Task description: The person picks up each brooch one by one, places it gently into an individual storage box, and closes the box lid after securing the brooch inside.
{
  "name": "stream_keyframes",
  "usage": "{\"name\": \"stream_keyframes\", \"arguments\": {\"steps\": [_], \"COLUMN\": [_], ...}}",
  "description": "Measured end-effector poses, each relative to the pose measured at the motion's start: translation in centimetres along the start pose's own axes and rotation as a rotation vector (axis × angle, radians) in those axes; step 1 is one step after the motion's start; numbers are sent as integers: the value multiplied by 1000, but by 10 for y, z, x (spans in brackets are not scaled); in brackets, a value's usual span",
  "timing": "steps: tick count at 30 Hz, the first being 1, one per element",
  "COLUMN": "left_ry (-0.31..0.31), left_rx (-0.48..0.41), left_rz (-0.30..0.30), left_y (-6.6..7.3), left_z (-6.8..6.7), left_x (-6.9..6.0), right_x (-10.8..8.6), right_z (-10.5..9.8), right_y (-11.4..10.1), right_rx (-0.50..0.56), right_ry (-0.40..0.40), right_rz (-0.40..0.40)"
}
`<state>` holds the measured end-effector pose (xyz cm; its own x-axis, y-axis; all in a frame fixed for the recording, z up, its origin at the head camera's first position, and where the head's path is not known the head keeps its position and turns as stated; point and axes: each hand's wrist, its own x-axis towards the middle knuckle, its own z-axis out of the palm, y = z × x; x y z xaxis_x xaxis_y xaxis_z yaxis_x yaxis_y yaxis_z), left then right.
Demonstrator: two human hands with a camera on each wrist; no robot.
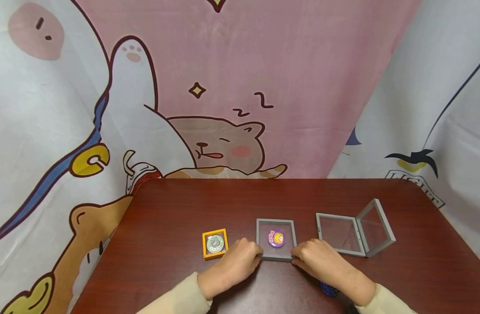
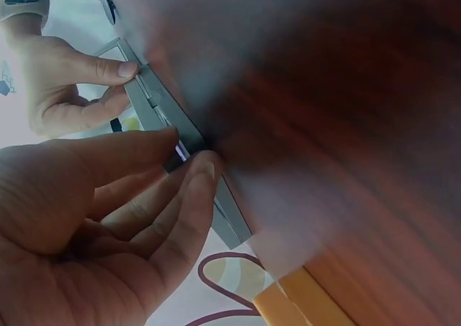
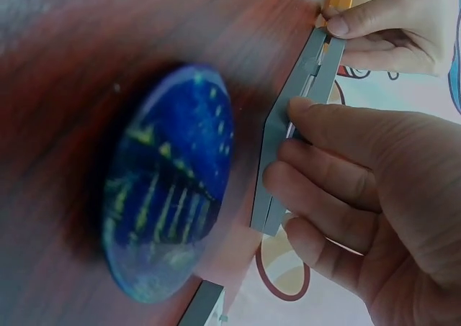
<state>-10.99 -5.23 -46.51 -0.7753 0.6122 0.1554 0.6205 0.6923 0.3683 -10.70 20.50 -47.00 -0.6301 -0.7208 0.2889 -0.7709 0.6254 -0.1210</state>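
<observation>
A grey square display frame lies on the table, with a round purple badge showing a yellow cartoon face inside it. My left hand pinches the frame at its near left corner. At the near right corner, my right hand grips the same frame between thumb and fingers. Seen edge-on in the left wrist view, the frame's two grey halves lie together with a thin gap along part of the edge. The right wrist view shows thumb and fingertips on that grey edge too.
Left of my left hand sits a small yellow frame holding a green round badge. To the right, another grey frame stands hinged open. A blue round badge lies near my right wrist. A cartoon-printed curtain hangs behind the table.
</observation>
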Motion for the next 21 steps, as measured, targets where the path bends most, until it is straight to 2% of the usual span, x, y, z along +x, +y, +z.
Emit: {"name": "stream_keyframes", "arguments": {"steps": [8,21], "left_ry": [-19,-36], "left_rx": [-11,27], "left_rz": [-9,21], "left_y": [0,-1], "left_z": [0,-2], "left_x": [2,4], "right_x": [1,0], "right_z": [0,6], "right_y": [0,1], "right_rx": [-18,-32], "right_ry": [19,77], "right_rz": [-20,-74]}}
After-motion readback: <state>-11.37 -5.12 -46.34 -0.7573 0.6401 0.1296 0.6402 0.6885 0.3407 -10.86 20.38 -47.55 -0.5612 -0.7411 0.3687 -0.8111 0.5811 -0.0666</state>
